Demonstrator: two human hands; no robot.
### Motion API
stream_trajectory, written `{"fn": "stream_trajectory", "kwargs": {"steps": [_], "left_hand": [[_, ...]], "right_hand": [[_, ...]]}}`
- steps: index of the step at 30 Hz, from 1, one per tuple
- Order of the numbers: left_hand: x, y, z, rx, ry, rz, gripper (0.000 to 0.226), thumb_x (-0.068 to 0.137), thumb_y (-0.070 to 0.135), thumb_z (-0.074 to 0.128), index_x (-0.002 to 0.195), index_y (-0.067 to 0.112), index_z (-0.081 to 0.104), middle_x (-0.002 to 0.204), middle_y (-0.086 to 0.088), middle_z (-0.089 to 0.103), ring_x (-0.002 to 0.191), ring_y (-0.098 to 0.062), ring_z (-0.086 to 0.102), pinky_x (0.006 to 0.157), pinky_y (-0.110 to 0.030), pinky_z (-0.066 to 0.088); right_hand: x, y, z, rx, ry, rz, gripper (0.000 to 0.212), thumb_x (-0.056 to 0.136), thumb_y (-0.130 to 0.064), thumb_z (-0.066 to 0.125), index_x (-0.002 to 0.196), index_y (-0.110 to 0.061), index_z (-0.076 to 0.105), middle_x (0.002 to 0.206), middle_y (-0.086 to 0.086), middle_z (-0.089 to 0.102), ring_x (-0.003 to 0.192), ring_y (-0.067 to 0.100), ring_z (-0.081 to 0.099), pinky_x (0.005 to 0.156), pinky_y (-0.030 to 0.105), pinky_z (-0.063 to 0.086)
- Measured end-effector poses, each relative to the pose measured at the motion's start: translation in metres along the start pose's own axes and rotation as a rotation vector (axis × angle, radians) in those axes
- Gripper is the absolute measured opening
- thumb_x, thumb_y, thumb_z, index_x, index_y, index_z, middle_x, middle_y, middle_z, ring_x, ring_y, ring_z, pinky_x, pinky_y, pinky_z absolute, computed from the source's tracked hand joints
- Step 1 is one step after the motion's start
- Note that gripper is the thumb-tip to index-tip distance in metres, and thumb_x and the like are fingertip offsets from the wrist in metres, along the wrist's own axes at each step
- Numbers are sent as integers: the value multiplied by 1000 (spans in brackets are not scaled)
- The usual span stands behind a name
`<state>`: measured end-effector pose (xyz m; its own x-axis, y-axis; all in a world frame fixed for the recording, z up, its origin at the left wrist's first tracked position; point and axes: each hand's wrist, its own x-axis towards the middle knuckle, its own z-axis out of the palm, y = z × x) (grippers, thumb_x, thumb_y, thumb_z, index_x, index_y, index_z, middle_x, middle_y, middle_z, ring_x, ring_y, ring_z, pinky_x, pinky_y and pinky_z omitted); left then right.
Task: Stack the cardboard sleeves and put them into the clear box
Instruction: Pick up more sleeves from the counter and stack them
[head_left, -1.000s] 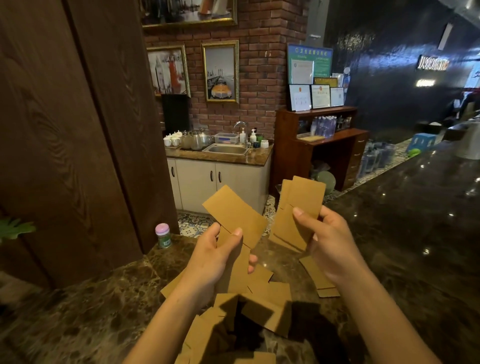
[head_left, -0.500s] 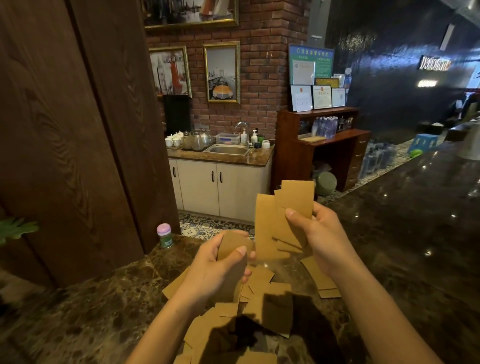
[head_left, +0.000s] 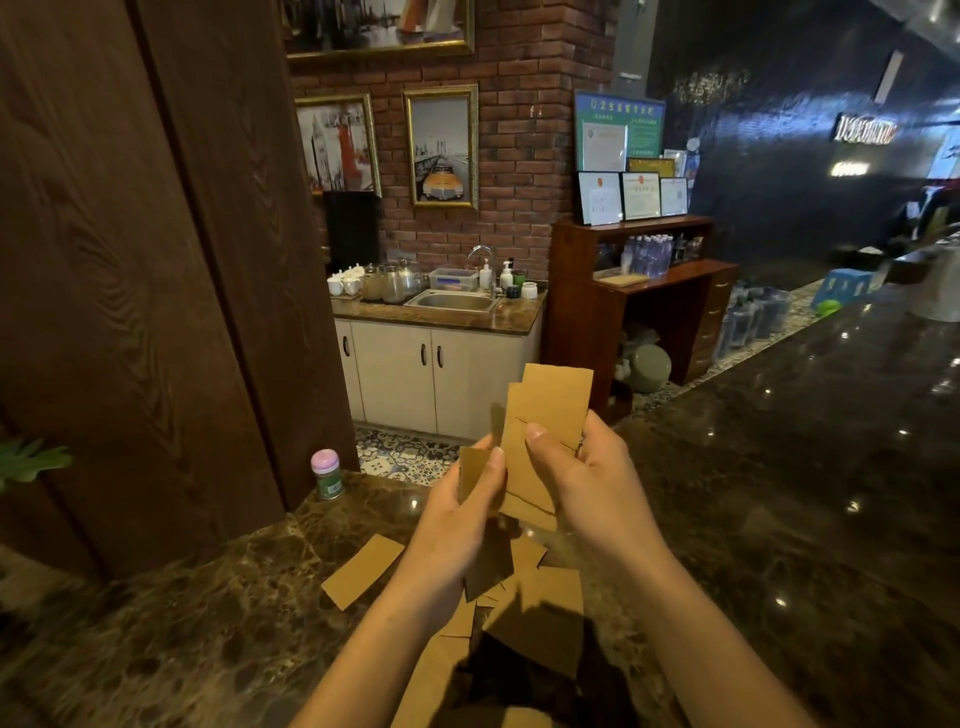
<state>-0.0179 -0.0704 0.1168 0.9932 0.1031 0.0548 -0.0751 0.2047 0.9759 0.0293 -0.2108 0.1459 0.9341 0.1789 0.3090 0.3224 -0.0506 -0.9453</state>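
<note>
Loose cardboard sleeves (head_left: 540, 618) are scattered on the dark marble counter (head_left: 779, 519) beneath the forearms. Above them, one sleeve (head_left: 475, 470) is pinched in the left hand (head_left: 462, 525) and pressed against a small stack of sleeves (head_left: 545, 431) gripped by the right hand (head_left: 592, 483). Farther left, a pink-capped jar (head_left: 326, 474) is seen at the counter's edge.

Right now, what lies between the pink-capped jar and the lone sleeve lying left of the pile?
Only bare marble counter between the jar and that sleeve, in the head view.
</note>
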Motion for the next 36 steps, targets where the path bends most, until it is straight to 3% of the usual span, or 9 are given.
{"fn": "stream_trajectory", "kwargs": {"steps": [4,8,10,15,21,29,32,34,36], "left_hand": [[-2,2,-5,-108,3,-77,44,90,65,56,116,37,78,117,-7,80,104,-27,78,75,-36,63],[1,0,-11,-156,57,-98,33,96,53,60,118,34,76,119,-10,79,107,-31,76,83,-47,61],[2,-1,-12,-161,99,-68,40,90,50,66,124,30,72,116,-9,80,103,-30,78,79,-45,61],[3,5,-7,-166,121,-7,44,84,44,74,124,25,70,107,-10,82,92,-27,80,66,-34,63],[7,10,-12,-352,107,-175,36,105,44,52,126,23,73,113,-15,80,95,-30,80,68,-40,65],[17,4,-24,-204,279,-83,27,103,27,63,128,20,70,109,-10,78,91,-20,76,69,-35,60],[17,7,-21,-414,268,-157,36,99,32,64,131,15,68,96,-5,69,77,-16,66,60,-31,53],[15,11,-21,-547,161,-203,58,86,49,71,131,12,66,78,-1,56,57,-13,52,45,-28,45],[14,12,-21,-626,61,-212,69,82,54,73,135,10,64,74,-2,54,54,-14,49,41,-28,44]], "right_hand": [[2,-2,-4,319,-110,249,18,110,-24,56,123,-24,69,105,-1,83,92,15,80,64,28,63],[6,1,-13,474,-57,296,23,109,-18,56,128,-19,68,111,5,83,98,20,80,71,34,65],[6,4,-16,481,-87,300,25,108,-17,57,130,-19,69,115,5,82,104,22,79,78,38,64],[1,7,-14,368,-213,289,26,108,-17,59,131,-14,70,115,6,82,103,21,79,74,29,63],[1,7,-13,437,-48,292,25,107,-17,59,131,-22,68,120,6,80,113,30,74,94,51,59],[5,10,-27,482,-73,274,23,108,-13,57,126,-17,71,105,4,84,92,16,81,70,31,63],[1,10,-24,446,-131,289,25,107,-15,58,130,-17,69,107,4,83,92,17,81,67,27,63],[-2,9,-21,416,-162,282,26,107,-16,59,131,-18,68,110,5,83,96,18,80,69,26,63],[-5,7,-19,399,-194,273,26,107,-17,59,131,-19,68,114,8,81,103,22,79,77,32,64]]}}
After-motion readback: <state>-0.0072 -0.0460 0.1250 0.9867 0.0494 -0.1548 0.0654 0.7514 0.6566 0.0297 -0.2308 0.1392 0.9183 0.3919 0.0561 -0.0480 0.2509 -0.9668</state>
